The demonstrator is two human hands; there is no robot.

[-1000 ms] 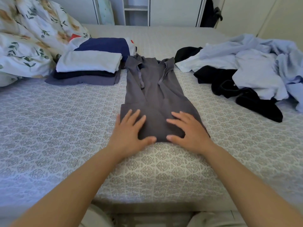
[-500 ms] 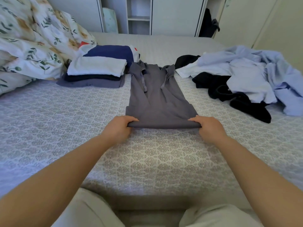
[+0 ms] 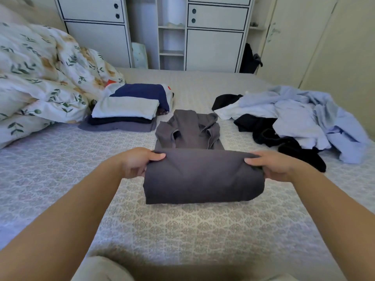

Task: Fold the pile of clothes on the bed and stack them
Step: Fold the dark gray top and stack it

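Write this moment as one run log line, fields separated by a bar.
step: folding grey garment | left hand: grips its left edge | right hand: grips its right edge | folded stack: four items | unfolded pile: waiting

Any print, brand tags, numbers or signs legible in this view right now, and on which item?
None can be read.
Grey garment, gripped by the left hand and right hand: plain fabric, no tag showing.
Folded stack: a red-and-white patch at its far edge, no letters discernible.
Unfolded pile: no print visible.
Cabinet: only round dark holes, no labels.
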